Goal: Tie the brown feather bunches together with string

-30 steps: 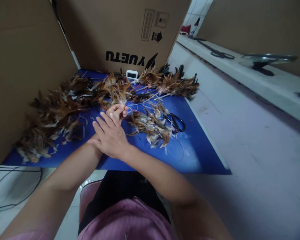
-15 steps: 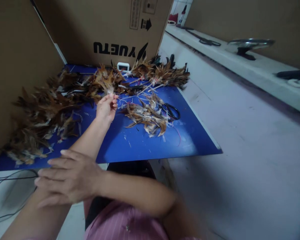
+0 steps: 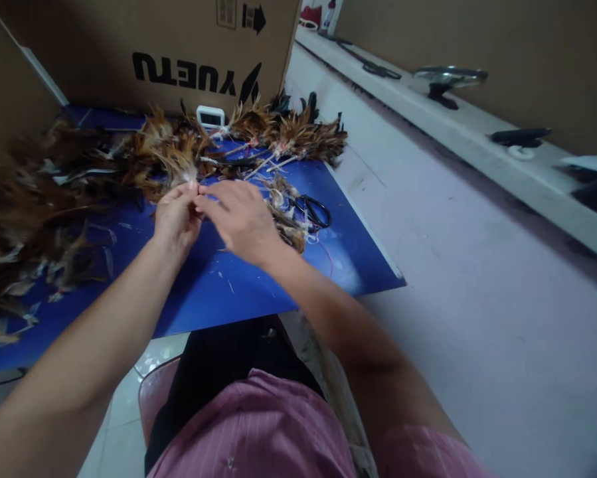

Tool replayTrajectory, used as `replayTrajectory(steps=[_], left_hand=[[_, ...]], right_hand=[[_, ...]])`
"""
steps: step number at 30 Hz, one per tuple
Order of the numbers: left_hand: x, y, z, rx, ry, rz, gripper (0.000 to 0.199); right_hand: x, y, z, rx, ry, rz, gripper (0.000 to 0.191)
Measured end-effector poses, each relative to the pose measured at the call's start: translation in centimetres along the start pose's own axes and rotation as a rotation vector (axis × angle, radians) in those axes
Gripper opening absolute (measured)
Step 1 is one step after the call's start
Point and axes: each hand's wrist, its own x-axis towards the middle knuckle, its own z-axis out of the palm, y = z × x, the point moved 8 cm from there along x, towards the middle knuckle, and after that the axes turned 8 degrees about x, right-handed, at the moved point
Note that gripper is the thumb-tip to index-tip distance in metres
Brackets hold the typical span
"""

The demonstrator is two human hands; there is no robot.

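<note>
My left hand (image 3: 174, 216) pinches the pale base of a tuft of brown feathers (image 3: 178, 162), which fans out away from me above the blue tabletop (image 3: 198, 299). Against its fingertips is my right hand (image 3: 243, 216), thumb and fingers drawn together at the tuft's base; what they grip is hidden. Behind my right hand lie loose feathers (image 3: 291, 234), partly covered by it. Black-handled scissors (image 3: 315, 212) rest beside them among thin strings.
Brown feathers (image 3: 44, 206) heap along the left side. Tied feather bundles (image 3: 305, 136) lie at the back, near a small white-framed device (image 3: 210, 117). A cardboard box (image 3: 188, 33) walls off the back. To the right runs a pale ledge (image 3: 402, 99) with several items.
My right hand has left my left forearm and come up to the left fingertips at the feather tuft. My left hand keeps its pinch. The view has shifted to the right.
</note>
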Motion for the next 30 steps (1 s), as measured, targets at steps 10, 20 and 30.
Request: replayTrajectory(steps=[10, 20, 30], left_hand=[[-1.7, 0.8, 0.5, -0.271, 0.151, -0.114, 0.024], [-1.9, 1.3, 0.9, -0.175, 0.112, -0.052, 0.023], [-2.5, 1.8, 1.8, -0.214, 0.100, -0.024, 0.023]], right_hand=[[-4.4, 8.0, -2.6, 0.090, -0.219, 0.197, 0.019], [-7.0, 5.9, -1.8, 0.148, -0.472, 0.071, 0.031], [-6.8, 6.4, -1.5, 0.416, -0.369, 0.112, 0.014]])
